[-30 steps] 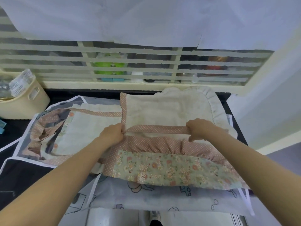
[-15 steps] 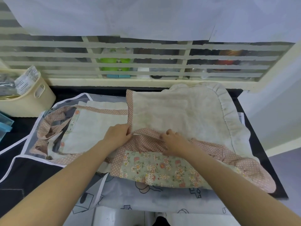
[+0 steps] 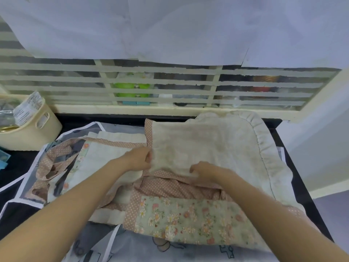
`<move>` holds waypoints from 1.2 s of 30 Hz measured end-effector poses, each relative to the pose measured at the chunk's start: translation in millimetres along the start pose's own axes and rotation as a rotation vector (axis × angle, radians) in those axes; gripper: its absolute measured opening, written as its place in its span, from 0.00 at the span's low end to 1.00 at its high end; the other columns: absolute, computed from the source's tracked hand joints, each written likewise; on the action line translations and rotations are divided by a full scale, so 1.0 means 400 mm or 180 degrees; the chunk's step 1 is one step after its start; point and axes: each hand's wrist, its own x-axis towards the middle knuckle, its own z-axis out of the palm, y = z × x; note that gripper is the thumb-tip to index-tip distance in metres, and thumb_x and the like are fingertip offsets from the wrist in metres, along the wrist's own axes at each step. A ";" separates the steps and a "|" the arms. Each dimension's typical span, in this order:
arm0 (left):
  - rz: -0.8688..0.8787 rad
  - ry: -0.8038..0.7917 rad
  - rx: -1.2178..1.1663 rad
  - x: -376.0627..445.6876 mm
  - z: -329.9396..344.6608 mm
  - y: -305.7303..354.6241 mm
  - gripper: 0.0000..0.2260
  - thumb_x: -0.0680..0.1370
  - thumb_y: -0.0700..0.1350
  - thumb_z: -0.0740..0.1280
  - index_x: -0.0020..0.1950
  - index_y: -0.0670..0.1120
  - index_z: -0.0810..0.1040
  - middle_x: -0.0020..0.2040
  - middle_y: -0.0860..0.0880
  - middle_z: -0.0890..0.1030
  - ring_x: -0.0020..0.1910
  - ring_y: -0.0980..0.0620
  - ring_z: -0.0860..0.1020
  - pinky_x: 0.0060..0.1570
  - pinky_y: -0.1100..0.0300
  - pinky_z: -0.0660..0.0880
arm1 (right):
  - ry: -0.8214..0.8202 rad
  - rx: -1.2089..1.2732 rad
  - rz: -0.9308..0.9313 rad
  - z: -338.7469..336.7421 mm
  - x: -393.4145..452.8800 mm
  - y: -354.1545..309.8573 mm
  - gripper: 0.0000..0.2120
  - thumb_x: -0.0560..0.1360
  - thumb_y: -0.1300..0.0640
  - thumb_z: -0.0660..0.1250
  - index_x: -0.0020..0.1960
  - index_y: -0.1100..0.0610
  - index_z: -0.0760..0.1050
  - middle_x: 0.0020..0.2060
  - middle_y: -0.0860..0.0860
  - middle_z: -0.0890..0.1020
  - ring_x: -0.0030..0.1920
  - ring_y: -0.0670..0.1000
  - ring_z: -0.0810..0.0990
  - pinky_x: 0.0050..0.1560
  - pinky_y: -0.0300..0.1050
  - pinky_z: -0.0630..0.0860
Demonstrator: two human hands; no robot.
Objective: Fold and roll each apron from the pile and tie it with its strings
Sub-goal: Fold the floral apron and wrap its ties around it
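Observation:
A cream apron (image 3: 207,146) with a ruffled edge, pink dotted trim and a floral green panel (image 3: 188,218) lies spread on the dark table (image 3: 302,195). My left hand (image 3: 139,157) pinches the near left corner of its folded cream flap. My right hand (image 3: 205,170) grips the flap's near edge, just above the bunched pink dotted band (image 3: 179,186). The apron's pink strings (image 3: 54,163) lie crumpled at the left. A translucent printed apron (image 3: 170,248) lies underneath.
A cream plastic basket (image 3: 32,133) with packets stands at the back left. A slatted window frame (image 3: 170,87) runs along the back, covered above by white paper. A white wall rises at the right. The table's right edge (image 3: 311,205) is close to the apron.
My right hand has slid from the right end of the pink band toward the middle. Both hands now hold the cream flap's near edge, and the flap covers more of the band.

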 end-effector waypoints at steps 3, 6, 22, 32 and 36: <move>0.0131 0.1049 0.0336 0.067 -0.050 0.044 0.07 0.75 0.39 0.63 0.52 0.45 0.72 0.52 0.46 0.73 0.52 0.45 0.73 0.47 0.54 0.69 | 0.0703 0.0124 0.0086 -0.120 0.030 0.080 0.23 0.79 0.53 0.62 0.71 0.58 0.63 0.68 0.58 0.64 0.66 0.59 0.67 0.63 0.48 0.66; 0.0197 0.1713 0.0913 0.130 -0.088 0.096 0.17 0.76 0.39 0.63 0.65 0.43 0.69 0.61 0.45 0.71 0.59 0.45 0.69 0.51 0.56 0.64 | 0.1578 -0.0166 0.0125 -0.200 0.061 0.149 0.22 0.77 0.58 0.63 0.69 0.59 0.63 0.68 0.56 0.64 0.67 0.59 0.63 0.63 0.49 0.66; 0.0720 0.1923 0.2205 0.206 -0.098 0.111 0.20 0.48 0.38 0.81 0.30 0.45 0.73 0.27 0.50 0.74 0.26 0.48 0.74 0.31 0.58 0.73 | 0.2719 -0.1290 -0.0079 -0.224 0.129 0.269 0.11 0.54 0.65 0.78 0.32 0.59 0.77 0.31 0.54 0.79 0.39 0.58 0.78 0.45 0.52 0.76; 0.0603 -0.0112 0.0667 0.121 -0.003 0.133 0.12 0.75 0.55 0.65 0.39 0.50 0.68 0.37 0.55 0.73 0.36 0.56 0.70 0.37 0.65 0.65 | 0.0033 -0.0239 -0.0313 -0.125 0.010 0.238 0.08 0.76 0.52 0.65 0.46 0.57 0.75 0.46 0.52 0.77 0.43 0.51 0.74 0.45 0.42 0.74; 0.0240 -0.0063 0.0862 0.158 -0.047 0.145 0.25 0.73 0.50 0.70 0.67 0.48 0.64 0.64 0.48 0.66 0.62 0.46 0.67 0.56 0.56 0.69 | 0.0848 -0.0462 -0.0015 -0.133 0.022 0.259 0.22 0.72 0.49 0.68 0.62 0.56 0.68 0.58 0.53 0.70 0.53 0.53 0.73 0.49 0.47 0.74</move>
